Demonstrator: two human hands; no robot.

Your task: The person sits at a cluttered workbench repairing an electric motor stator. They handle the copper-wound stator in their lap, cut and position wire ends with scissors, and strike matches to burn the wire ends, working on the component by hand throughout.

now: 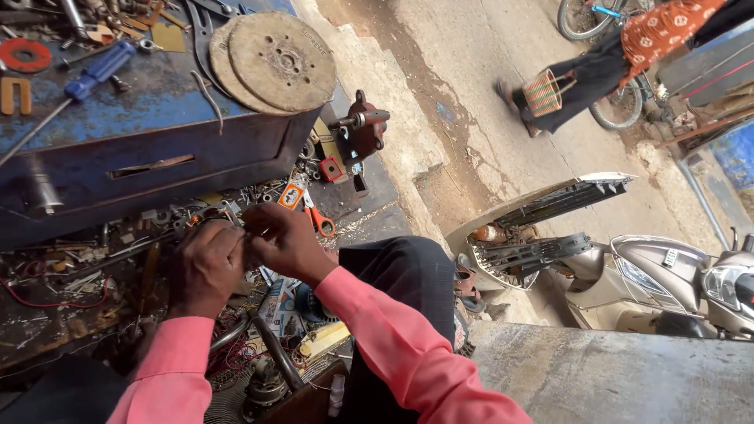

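My left hand [206, 265] and my right hand [284, 242] are held together in front of me, fingers pinched around a small dark part with thin wire [245, 235] between them. The part is mostly hidden by my fingers, so its shape is unclear. Both arms wear pink sleeves. Under my hands lies a dirty floor strewn with metal scraps, wires and small parts [71, 283]. Orange-handled scissors [318, 221] lie just beyond my right hand.
A blue metal workbench with a drawer [157, 149] carries two round worn discs [275, 59] and a blue-handled screwdriver [94, 72]. A red vise [363, 129] sits at its corner. A scooter [667, 279] is parked lower right; a person with a basket [597, 71] walks past a bicycle.
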